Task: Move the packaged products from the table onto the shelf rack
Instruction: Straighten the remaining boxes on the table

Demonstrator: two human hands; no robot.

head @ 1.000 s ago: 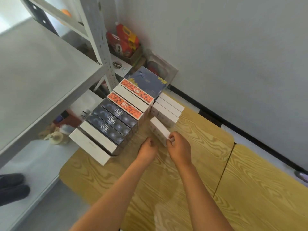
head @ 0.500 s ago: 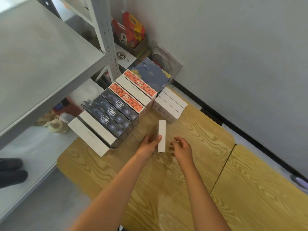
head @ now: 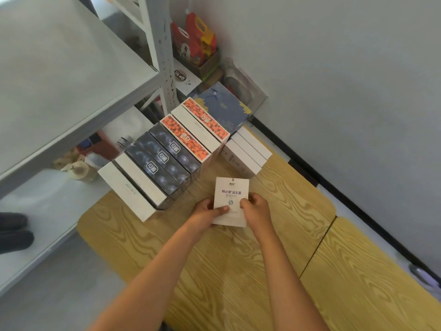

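Above the table (head: 214, 271), both hands (left (head: 207, 212), right (head: 256, 209)) grip one white box (head: 231, 194).

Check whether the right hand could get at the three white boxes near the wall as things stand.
Probably not yet: the right hand and left hand both hold the white box. The path to the three white boxes over the table looks clear.

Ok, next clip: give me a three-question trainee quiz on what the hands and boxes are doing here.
1. True or false: the white box is held by both the left hand and the right hand.
2. How many dark blue boxes stand in the row on the table? A) one B) three C) five
3. Fill in: the upper shelf of the rack holds ___ packaged boxes in view.

Key: 1 true; 2 B; 3 no
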